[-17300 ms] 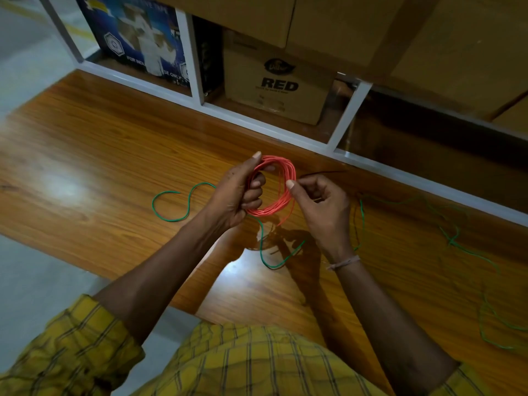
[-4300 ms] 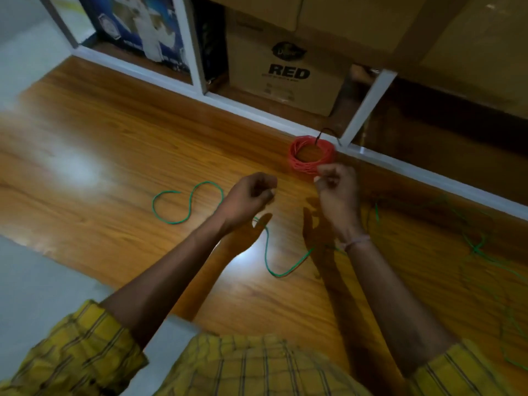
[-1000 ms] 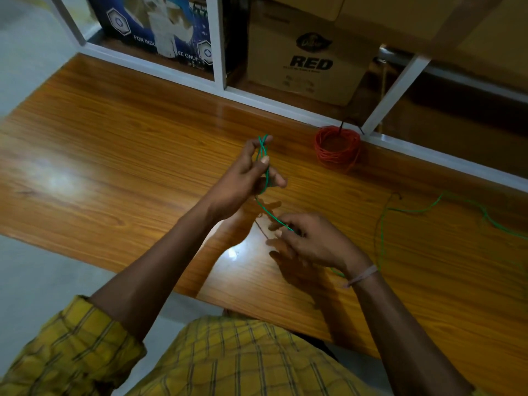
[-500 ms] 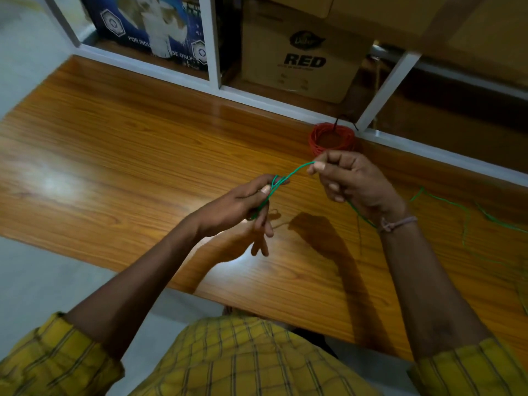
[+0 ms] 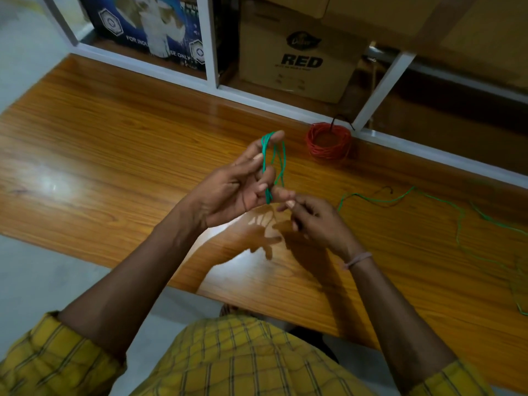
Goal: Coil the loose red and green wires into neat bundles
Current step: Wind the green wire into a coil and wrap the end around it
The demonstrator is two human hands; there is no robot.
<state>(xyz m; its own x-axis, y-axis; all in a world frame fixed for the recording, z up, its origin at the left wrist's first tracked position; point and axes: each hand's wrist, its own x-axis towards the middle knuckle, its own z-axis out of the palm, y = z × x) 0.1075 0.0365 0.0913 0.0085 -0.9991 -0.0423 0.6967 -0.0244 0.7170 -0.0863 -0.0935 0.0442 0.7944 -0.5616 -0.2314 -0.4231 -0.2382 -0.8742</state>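
A few loops of green wire (image 5: 273, 164) hang over the raised fingers of my left hand (image 5: 234, 187), which grips them above the wooden table (image 5: 114, 155). My right hand (image 5: 311, 218) is just below and to the right, fingers pinched where the wire leaves the loops; the strand itself is hidden inside that hand. The rest of the green wire lies loose across the table to the right. The red wire (image 5: 328, 141) lies as a finished coil at the table's back edge, apart from both hands.
A white shelf frame (image 5: 380, 78) runs along the back of the table. Behind it stand a cardboard box marked RED (image 5: 300, 61) and a blue printed box (image 5: 148, 27). The table's front edge is close to my body; grey floor lies at the left.
My right hand dropped from beside the red coil to below my left hand. My left hand rose and turned upright, and more green loops sit on its fingers.
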